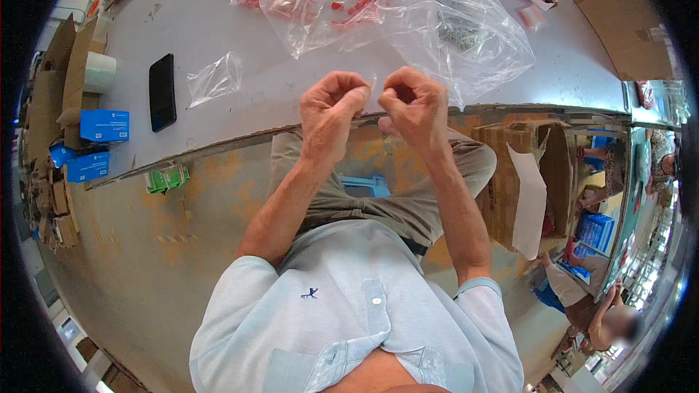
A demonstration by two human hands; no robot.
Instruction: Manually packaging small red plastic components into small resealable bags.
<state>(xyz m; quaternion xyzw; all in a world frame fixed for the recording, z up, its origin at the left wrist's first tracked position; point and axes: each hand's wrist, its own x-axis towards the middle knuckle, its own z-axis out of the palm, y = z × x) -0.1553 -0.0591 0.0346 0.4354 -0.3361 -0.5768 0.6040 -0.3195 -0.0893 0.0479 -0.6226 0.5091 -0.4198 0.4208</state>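
Observation:
My left hand (329, 111) and my right hand (420, 108) are raised close together over the near edge of the table, a small gap between them. Both are closed, thumb pressed against curled fingers. A thin, clear sliver shows faintly in the gap; what the fingertips pinch is too small to make out. Beyond the hands lies a large clear plastic bag (328, 4) of small red pieces. To its right, another clear bag (460, 33) holds a heap of small metallic-looking pieces. A small empty-looking clear bag (216, 80) lies flat left of my left hand.
A black phone (162, 92) rests on the table (211, 120), near blue boxes (104, 125) at the left. A cardboard box (626, 25) stands at the far right. Below the table's right end is an open carton (502, 189). Another person (593, 313) sits at lower right.

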